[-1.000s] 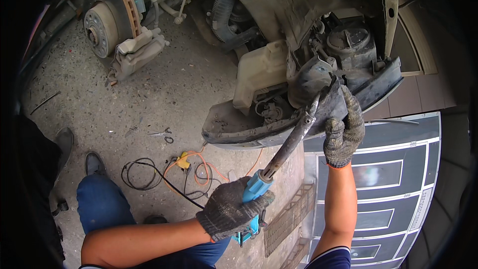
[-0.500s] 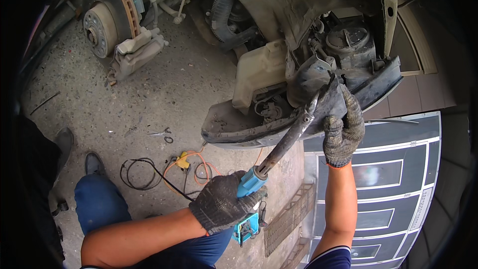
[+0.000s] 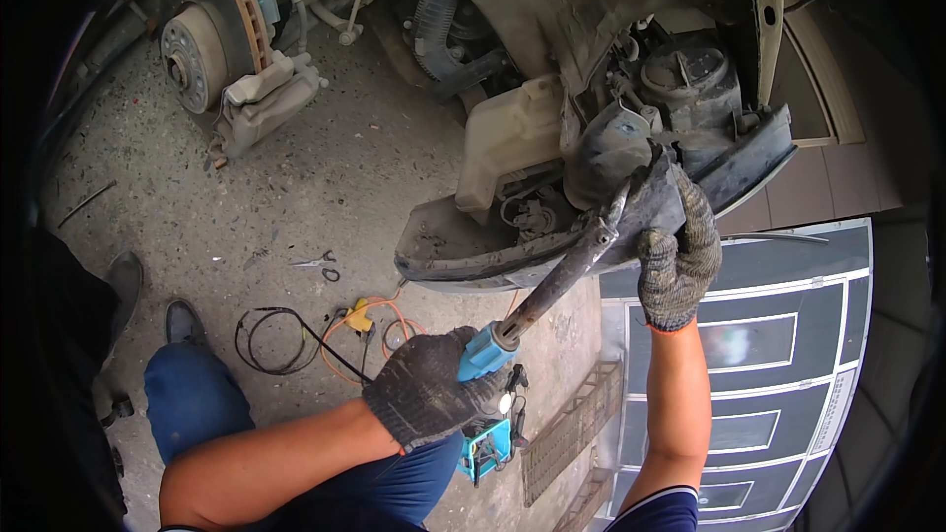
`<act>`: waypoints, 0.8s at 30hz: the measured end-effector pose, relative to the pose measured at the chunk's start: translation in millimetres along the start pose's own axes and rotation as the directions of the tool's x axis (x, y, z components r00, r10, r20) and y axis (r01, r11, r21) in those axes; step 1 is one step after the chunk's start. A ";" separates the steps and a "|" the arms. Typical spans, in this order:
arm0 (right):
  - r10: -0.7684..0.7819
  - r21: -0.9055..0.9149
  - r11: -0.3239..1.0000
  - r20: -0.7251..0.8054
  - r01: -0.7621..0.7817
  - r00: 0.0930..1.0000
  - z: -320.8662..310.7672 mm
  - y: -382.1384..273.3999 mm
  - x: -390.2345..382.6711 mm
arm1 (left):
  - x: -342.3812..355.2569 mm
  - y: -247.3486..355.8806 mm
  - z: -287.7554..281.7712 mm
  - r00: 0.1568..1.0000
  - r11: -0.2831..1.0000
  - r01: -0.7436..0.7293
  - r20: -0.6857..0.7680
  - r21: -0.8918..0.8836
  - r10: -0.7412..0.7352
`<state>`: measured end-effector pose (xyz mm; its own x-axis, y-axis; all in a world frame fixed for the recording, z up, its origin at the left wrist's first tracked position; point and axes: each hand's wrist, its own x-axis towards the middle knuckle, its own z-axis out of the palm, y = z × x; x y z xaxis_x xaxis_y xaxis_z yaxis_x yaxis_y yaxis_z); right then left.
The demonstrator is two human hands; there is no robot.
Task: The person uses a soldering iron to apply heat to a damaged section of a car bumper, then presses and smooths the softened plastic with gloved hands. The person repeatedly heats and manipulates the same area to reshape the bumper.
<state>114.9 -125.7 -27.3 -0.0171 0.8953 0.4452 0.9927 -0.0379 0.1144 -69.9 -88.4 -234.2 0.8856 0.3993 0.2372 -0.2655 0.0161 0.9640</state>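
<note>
My left hand (image 3: 430, 386), in a dark knit glove, is closed round the blue handle (image 3: 488, 350) of a large soldering iron (image 3: 562, 281) with a long metal barrel. Its tip lies against the torn upper edge of the dark bumper (image 3: 463, 254), below the headlight housing (image 3: 690, 79). My right hand (image 3: 682, 261), gloved too, pinches that bumper edge just right of the tip, thumb in front and fingers curled over. The exact contact at the tip is hard to make out.
A brake disc (image 3: 202, 54) and caliper hang at upper left. The pale fluid tank (image 3: 503, 143) sits behind the bumper. On the floor lie scissors (image 3: 323, 264), coiled cables (image 3: 271, 340) and a yellow connector (image 3: 359, 317). A panelled door (image 3: 749, 374) stands right; someone's shoe (image 3: 125, 286) is at left.
My left hand and the iron's handle have shifted slightly left, while the tip stays at the bumper edge. My right hand keeps its grip almost unmoved.
</note>
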 end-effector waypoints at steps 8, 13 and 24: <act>0.013 0.010 1.000 0.009 -0.013 1.000 0.5 0.2 -0.8 | 0.8 2.4 -3.4 0.999 0.999 0.042 0.005 -0.017 -0.042; 0.010 0.030 0.999 0.003 -0.010 1.000 -0.3 1.0 -2.3 | -3.6 -10.8 -1.7 0.997 0.991 -0.082 0.009 0.106 0.082; 0.020 0.031 0.999 0.014 -0.020 1.000 -2.2 -1.2 -1.9 | -2.3 -13.2 2.2 0.997 0.988 -0.062 -0.039 0.142 0.069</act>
<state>113.5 -128.4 -26.3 0.0044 0.9006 0.4346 0.9961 -0.0423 0.0776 -67.6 -91.6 -247.3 0.8497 0.4349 0.2979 -0.2635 -0.1392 0.9546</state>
